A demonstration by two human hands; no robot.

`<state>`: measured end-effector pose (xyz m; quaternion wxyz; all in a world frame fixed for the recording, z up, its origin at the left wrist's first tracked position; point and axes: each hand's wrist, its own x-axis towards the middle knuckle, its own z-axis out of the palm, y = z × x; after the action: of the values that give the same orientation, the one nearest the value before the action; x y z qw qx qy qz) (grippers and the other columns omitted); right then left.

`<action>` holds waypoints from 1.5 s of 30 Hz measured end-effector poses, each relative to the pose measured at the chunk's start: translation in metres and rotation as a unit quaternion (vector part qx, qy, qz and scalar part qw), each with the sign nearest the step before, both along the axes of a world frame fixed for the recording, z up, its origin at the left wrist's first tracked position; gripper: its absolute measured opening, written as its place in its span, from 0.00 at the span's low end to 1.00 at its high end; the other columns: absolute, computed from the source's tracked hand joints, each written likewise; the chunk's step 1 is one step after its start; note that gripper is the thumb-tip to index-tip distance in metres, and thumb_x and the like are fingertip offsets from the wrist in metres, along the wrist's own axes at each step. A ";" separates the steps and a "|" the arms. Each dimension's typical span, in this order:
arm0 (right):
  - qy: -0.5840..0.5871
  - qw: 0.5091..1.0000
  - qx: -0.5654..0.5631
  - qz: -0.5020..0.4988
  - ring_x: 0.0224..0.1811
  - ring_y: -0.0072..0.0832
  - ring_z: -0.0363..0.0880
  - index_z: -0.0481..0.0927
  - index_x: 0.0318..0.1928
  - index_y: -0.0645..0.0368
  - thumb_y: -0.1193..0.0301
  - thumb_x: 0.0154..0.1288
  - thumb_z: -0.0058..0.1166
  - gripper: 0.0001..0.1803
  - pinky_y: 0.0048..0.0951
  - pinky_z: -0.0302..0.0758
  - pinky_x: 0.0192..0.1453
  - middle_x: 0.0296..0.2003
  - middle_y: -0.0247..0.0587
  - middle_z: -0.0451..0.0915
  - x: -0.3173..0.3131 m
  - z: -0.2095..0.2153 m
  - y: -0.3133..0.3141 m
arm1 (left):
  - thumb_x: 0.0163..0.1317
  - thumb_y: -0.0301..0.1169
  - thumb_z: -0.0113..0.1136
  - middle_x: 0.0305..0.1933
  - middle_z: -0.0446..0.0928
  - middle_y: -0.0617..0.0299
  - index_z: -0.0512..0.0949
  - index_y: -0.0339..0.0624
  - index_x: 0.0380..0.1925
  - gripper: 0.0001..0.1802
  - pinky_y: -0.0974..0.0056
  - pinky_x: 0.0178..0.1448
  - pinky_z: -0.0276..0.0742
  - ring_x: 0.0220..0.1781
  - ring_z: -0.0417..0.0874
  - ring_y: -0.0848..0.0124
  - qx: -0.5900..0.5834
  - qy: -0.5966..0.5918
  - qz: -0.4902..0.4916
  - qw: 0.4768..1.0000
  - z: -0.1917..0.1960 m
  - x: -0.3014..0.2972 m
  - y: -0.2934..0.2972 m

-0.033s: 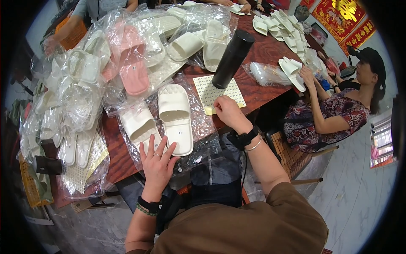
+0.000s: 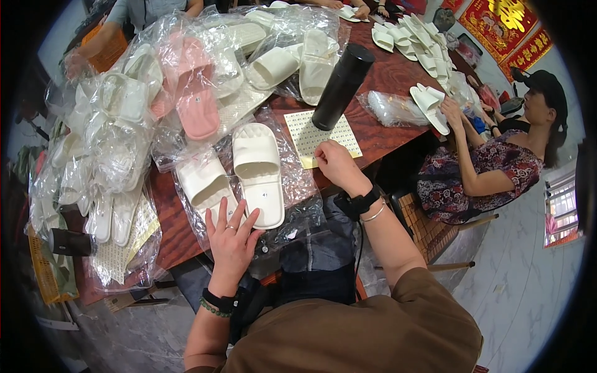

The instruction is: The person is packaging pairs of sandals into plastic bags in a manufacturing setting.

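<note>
My left hand (image 2: 230,248) lies open, fingers spread, on the heel end of a white slipper (image 2: 205,183), with a fingertip reaching the second white slipper (image 2: 259,177) beside it. That second slipper has a small printed label on its footbed. Both rest on clear plastic bags (image 2: 305,211) at the table's near edge. Over the lower part of a yellowish sticker sheet (image 2: 305,137), my right hand (image 2: 339,165) is closed with its fingertips drawn together. Whatever they pinch, if anything, is too small to make out. A black cylindrical bottle (image 2: 342,87) stands on the sheet.
Bagged white slippers (image 2: 118,143) and a pink pair (image 2: 198,115) heap up at the left. Loose white slippers (image 2: 420,43) pile at the far right, near a clear plastic bundle (image 2: 395,107). A person at the right (image 2: 479,161) holds a white slipper (image 2: 429,107). Others sit across the table.
</note>
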<state>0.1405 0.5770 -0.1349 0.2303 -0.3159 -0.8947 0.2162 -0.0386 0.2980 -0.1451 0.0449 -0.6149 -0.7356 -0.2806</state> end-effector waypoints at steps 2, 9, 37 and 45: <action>0.017 1.000 -0.012 -0.005 0.42 0.54 0.78 0.78 0.34 0.64 0.80 0.60 0.57 0.02 0.47 0.76 0.48 0.35 0.54 0.78 0.000 -0.001 -0.001 | 0.58 0.40 0.71 0.67 0.77 0.58 0.83 0.58 0.58 0.25 0.34 0.79 0.47 0.76 0.66 0.46 0.004 -0.002 -0.003 1.000 0.000 0.000 0.000; -0.001 1.000 0.004 -0.008 0.42 0.53 0.79 0.79 0.33 0.64 0.79 0.60 0.57 0.02 0.46 0.77 0.49 0.35 0.54 0.79 -0.001 -0.004 0.001 | 0.58 0.40 0.71 0.67 0.77 0.58 0.83 0.58 0.58 0.25 0.34 0.79 0.47 0.76 0.66 0.46 0.004 0.001 -0.004 1.000 -0.001 0.000 0.000; -0.045 0.990 -0.127 -0.045 0.31 0.40 0.85 0.83 0.32 0.64 0.69 0.56 0.64 0.09 0.37 0.79 0.38 0.28 0.48 0.84 0.000 0.001 0.017 | 0.55 0.40 0.73 0.66 0.78 0.61 0.85 0.58 0.56 0.25 0.36 0.79 0.48 0.76 0.66 0.49 0.018 -0.005 0.015 1.000 -0.001 0.005 0.004; 0.008 0.977 -0.214 -0.023 0.29 0.24 0.80 0.82 0.33 0.65 0.69 0.58 0.64 0.10 0.28 0.77 0.36 0.26 0.38 0.83 0.008 0.009 0.019 | 0.55 0.39 0.73 0.66 0.78 0.60 0.85 0.57 0.55 0.25 0.36 0.79 0.48 0.76 0.67 0.48 0.027 -0.005 0.016 0.999 -0.004 0.006 0.004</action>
<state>0.1482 0.5964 -0.1254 0.1691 -0.3768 -0.8184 0.3996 -0.0330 0.3022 -0.1492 0.0622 -0.6001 -0.7379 -0.3025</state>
